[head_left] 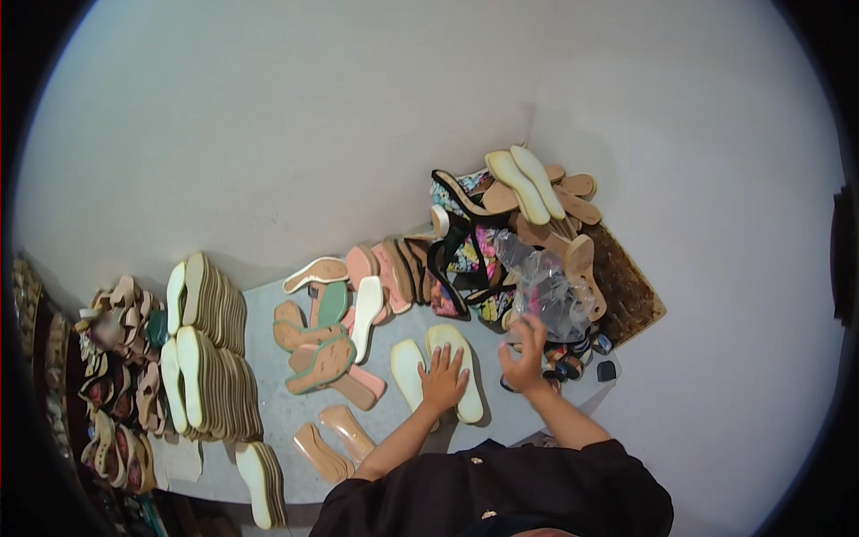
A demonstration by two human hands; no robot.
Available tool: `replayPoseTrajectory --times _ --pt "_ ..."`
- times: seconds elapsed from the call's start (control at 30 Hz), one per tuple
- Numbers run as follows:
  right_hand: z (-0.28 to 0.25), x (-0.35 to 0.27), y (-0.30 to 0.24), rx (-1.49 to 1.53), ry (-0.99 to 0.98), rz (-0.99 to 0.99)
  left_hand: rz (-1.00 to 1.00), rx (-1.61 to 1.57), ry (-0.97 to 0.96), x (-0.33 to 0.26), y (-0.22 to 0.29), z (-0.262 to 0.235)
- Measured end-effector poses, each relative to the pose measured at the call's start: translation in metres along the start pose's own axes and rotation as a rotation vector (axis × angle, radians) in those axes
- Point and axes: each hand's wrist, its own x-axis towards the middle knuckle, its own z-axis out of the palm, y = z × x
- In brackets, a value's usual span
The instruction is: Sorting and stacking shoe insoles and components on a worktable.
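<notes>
Two cream shoe soles lie side by side in front of me on the grey table. My left hand (pixel 444 381) rests on them with its fingers spread, mostly over the right sole (pixel 469 404); the left sole (pixel 405 362) shows beside the fingers. My right hand (pixel 524 354) is raised to the right of the pair, its thumb and fingers apart and slightly curled, with nothing visible between them. Just beyond its fingertips sits a crumpled clear plastic bag (pixel 562 302), and small dark sandal pieces (pixel 566 365) lie to its right.
Tall stacks of cream soles (pixel 213 380) stand at the table's left. Between them and me lie loose pink, tan and green soles (pixel 322 362) and clear-wrapped tan pieces (pixel 346 430). Floral wedges (pixel 465 259) pile up at the back, beside a brown woven basket (pixel 633 291). Walls close off the back and right.
</notes>
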Motion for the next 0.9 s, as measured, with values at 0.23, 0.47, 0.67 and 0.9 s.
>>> replayPoseTrajectory --times 0.23,0.47,0.67,0.9 --pt "-0.012 0.205 0.051 -0.236 -0.048 0.047 -0.020 0.020 -0.029 0.001 -0.002 -0.002" --pt "0.041 0.282 0.171 -0.752 -0.024 0.434 -0.017 0.064 0.009 0.000 0.001 -0.005" --pt "0.051 0.274 0.224 -0.257 -0.176 0.678 -0.002 0.050 0.012 0.005 0.001 -0.004" --pt "0.060 0.265 0.143 -0.436 -0.244 0.680 -0.034 -0.005 -0.029 0.005 -0.001 -0.003"
